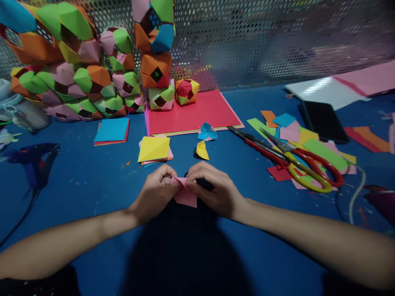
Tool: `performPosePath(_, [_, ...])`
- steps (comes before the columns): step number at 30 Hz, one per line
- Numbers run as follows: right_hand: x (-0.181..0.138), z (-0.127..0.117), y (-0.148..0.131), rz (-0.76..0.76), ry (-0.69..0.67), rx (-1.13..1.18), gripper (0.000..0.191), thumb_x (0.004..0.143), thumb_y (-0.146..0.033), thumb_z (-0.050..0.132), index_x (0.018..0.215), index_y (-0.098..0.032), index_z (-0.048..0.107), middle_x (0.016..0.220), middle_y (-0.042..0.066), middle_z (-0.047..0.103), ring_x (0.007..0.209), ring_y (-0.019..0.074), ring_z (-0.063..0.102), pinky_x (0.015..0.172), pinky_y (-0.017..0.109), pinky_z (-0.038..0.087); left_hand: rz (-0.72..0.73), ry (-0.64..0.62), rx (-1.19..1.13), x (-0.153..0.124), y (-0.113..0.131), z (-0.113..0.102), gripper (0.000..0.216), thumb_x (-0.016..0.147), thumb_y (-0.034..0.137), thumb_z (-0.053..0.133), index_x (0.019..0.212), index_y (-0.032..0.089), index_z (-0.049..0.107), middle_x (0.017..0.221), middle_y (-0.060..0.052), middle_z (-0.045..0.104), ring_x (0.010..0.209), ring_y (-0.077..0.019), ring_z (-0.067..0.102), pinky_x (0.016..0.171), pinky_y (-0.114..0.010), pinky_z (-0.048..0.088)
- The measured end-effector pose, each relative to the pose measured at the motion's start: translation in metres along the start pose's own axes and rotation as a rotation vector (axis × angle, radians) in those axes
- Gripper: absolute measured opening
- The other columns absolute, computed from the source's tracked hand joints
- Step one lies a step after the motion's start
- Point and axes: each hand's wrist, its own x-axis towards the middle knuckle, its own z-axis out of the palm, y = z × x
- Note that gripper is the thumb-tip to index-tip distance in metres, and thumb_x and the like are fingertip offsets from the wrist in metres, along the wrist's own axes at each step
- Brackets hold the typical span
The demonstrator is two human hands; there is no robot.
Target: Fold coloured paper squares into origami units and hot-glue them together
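Note:
A small pink paper piece [185,195] is pinched between both hands just above the blue table [92,181]. My left hand [157,188] is curled, its fingers closed on the paper's left edge. My right hand [212,190] grips the right side with bent fingers. Just beyond the hands lie a folded yellow piece [202,149] and a folded blue piece [207,131]. A stack of small squares with a yellow top sheet [154,149] sits to the left of those.
Stacked paper cubes [80,70] stand against the perforated back wall. A red sheet [194,111] and a blue-topped square stack [112,130] lie in front. Two scissors [296,158], paper scraps and a black phone [324,121] are on the right. A glue gun [33,162] lies left.

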Motion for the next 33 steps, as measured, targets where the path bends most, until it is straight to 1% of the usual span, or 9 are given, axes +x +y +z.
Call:
performPosePath(4, [0.0004, 0.0013, -0.0004, 0.136, -0.021, -0.029, 0.008, 0.086, -0.024, 0.056, 0.089, -0.016, 0.059, 0.079, 0.004, 0.06, 0.07, 0.0128, 0.056, 0.062, 0.025, 0.046, 0.003, -0.01, 0.007, 0.0, 0.0005, -0.0004, 0.01, 0.075, 0.02, 0.054, 0.072, 0.017, 0.045, 0.06, 0.006, 0.041, 0.051, -0.0056, 0.035, 0.047, -0.017, 0.028])
performPosePath(6, [0.0008, 0.0015, -0.0005, 0.17, -0.037, -0.029, 0.01, 0.087, -0.026, 0.056, 0.084, -0.017, 0.061, 0.076, 0.003, 0.062, 0.067, 0.0123, 0.056, 0.06, 0.024, 0.045, -0.017, -0.023, 0.0, 0.0001, 0.0012, -0.0001, 0.012, 0.075, 0.023, 0.056, 0.072, 0.017, 0.046, 0.059, 0.006, 0.042, 0.05, -0.0055, 0.036, 0.046, -0.017, 0.028])
performPosePath(10, [0.0012, 0.0018, 0.0002, 0.21, -0.008, -0.036, 0.012, 0.086, -0.027, 0.057, 0.08, -0.017, 0.062, 0.072, 0.002, 0.064, 0.064, 0.0112, 0.057, 0.057, 0.022, 0.044, -0.025, -0.075, -0.017, 0.0008, 0.0005, 0.0001, 0.015, 0.073, 0.025, 0.06, 0.074, 0.017, 0.048, 0.059, 0.006, 0.044, 0.051, -0.0055, 0.038, 0.046, -0.017, 0.028])
performPosePath(14, [0.0005, 0.0017, 0.0016, 0.221, -0.002, -0.028, 0.011, 0.085, -0.025, 0.058, 0.08, -0.016, 0.062, 0.072, 0.002, 0.064, 0.063, 0.0109, 0.057, 0.056, 0.021, 0.044, -0.022, -0.118, -0.002, 0.0011, -0.0023, -0.0009, 0.015, 0.069, 0.017, 0.061, 0.078, 0.017, 0.049, 0.06, 0.007, 0.042, 0.052, -0.0054, 0.037, 0.048, -0.017, 0.029])
performPosePath(21, [0.0007, 0.0006, 0.0016, 0.224, -0.011, -0.014, 0.006, 0.085, -0.022, 0.057, 0.082, -0.017, 0.06, 0.073, 0.001, 0.063, 0.064, 0.0106, 0.057, 0.058, 0.021, 0.045, -0.017, -0.107, 0.054, 0.0016, -0.0022, -0.0039, 0.016, 0.078, 0.03, 0.059, 0.078, 0.016, 0.054, 0.063, 0.004, 0.049, 0.055, -0.0065, 0.04, 0.049, -0.018, 0.029])
performPosePath(25, [0.0004, 0.0003, 0.003, 0.246, -0.02, -0.013, 0.007, 0.085, -0.022, 0.057, 0.082, -0.017, 0.06, 0.07, 0.0, 0.061, 0.061, 0.0095, 0.055, 0.056, 0.02, 0.044, 0.0, -0.062, 0.085, 0.0024, -0.0025, -0.0044, 0.015, 0.078, 0.03, 0.058, 0.078, 0.015, 0.055, 0.066, 0.003, 0.051, 0.057, -0.007, 0.041, 0.051, -0.018, 0.031])
performPosePath(28, [-0.0006, -0.0009, 0.0044, 0.2, -0.05, 0.012, 0.013, 0.088, -0.021, 0.054, 0.077, -0.017, 0.059, 0.069, 0.0, 0.059, 0.062, 0.0094, 0.054, 0.057, 0.02, 0.043, -0.005, -0.042, 0.121, 0.0029, -0.0022, -0.0043, 0.014, 0.078, 0.028, 0.058, 0.076, 0.015, 0.056, 0.064, 0.003, 0.05, 0.056, -0.0072, 0.04, 0.05, -0.018, 0.03])
performPosePath(30, [-0.0011, -0.0019, 0.0047, 0.173, -0.068, 0.044, 0.015, 0.089, -0.022, 0.052, 0.076, -0.017, 0.059, 0.069, 0.0, 0.059, 0.062, 0.0094, 0.054, 0.057, 0.02, 0.043, -0.008, -0.038, 0.141, 0.0031, -0.0019, -0.0045, 0.013, 0.077, 0.028, 0.058, 0.076, 0.015, 0.056, 0.062, 0.004, 0.048, 0.056, -0.0075, 0.039, 0.049, -0.018, 0.029])
performPosePath(33, [-0.0002, -0.0032, 0.0035, 0.183, -0.082, 0.078, 0.016, 0.089, -0.022, 0.052, 0.075, -0.016, 0.058, 0.069, 0.0, 0.058, 0.06, 0.0088, 0.053, 0.056, 0.019, 0.042, 0.008, -0.049, 0.149, 0.0031, -0.0012, -0.005, 0.015, 0.077, 0.029, 0.059, 0.076, 0.015, 0.056, 0.063, 0.003, 0.049, 0.056, -0.0079, 0.04, 0.05, -0.019, 0.03])
